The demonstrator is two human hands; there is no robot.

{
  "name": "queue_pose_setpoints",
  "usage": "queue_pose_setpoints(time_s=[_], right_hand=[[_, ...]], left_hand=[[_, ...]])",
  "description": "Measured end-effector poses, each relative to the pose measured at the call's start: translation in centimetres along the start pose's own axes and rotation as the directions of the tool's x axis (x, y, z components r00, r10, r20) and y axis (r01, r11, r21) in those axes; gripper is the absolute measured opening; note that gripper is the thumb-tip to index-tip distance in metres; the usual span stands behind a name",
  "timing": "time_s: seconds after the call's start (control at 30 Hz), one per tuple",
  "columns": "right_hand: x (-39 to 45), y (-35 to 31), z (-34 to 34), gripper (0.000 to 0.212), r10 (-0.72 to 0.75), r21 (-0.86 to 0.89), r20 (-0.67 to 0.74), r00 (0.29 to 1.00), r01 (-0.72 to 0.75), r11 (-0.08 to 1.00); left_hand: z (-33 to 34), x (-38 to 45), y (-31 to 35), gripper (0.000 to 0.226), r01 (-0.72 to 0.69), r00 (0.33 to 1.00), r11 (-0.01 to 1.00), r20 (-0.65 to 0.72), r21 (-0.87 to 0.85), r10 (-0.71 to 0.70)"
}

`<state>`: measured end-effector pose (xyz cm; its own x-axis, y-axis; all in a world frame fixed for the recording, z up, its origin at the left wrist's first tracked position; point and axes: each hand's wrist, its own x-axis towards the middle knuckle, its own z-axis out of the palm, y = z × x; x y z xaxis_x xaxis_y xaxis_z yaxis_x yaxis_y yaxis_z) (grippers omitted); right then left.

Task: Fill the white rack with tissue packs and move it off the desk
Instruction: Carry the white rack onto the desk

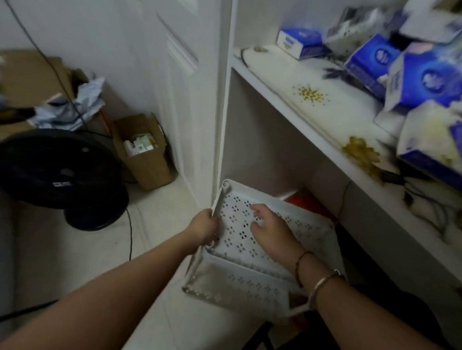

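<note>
The white perforated rack (pixel 243 255) hangs tilted below the desk's edge, near the floor beside the desk's side panel. It holds nothing. My left hand (pixel 203 225) grips the rack's left rim. My right hand (pixel 271 231) lies on the rack's perforated upper shelf with fingers spread and slightly bent. Several blue and white tissue packs (pixel 428 81) are piled on the white desk (pixel 335 113) at the right, blurred by motion. One more blue tissue pack (pixel 301 42) lies farther back on the desk.
A black fan (pixel 57 170) stands on the pale floor at left. An open cardboard box (pixel 142 151) sits by the white door, with more boxes and crumpled bags behind it. Cables run along the desk's front edge. Something red (pixel 309 201) shows under the desk.
</note>
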<state>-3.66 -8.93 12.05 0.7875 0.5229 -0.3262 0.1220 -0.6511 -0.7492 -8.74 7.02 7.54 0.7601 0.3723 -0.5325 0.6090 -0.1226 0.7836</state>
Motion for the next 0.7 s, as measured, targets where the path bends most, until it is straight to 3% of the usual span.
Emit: queue_pose_setpoints(time_s=[0.13, 0.43, 0.6, 0.7], right_hand=[[-1.7, -3.5, 0.4, 0.045, -0.125, -0.082, 0.112, 0.986, 0.134, 0.988], [-6.2, -14.5, 0.4, 0.046, -0.388, -0.291, 0.269, 0.881, 0.459, 0.840], [-9.3, -19.4, -2.1, 0.065, -0.476, -0.265, 0.286, 0.832, 0.546, 0.795], [-11.4, -21.9, -3.8, 0.072, -0.533, -0.384, 0.306, 0.788, 0.615, 0.689]], left_hand=[[-6.1, -5.0, 1.7, 0.022, -0.016, 1.000, 0.998, -0.009, 0.064, 0.017], [-21.0, -15.4, 7.1, 0.033, -0.073, 0.960, 0.986, -0.259, 0.148, 0.110], [-28.1, -20.5, 8.1, 0.025, -0.102, 0.874, 0.990, -0.466, 0.095, 0.134], [-31.7, -22.7, 8.5, 0.036, -0.102, 0.843, 0.992, -0.523, 0.071, 0.124]])
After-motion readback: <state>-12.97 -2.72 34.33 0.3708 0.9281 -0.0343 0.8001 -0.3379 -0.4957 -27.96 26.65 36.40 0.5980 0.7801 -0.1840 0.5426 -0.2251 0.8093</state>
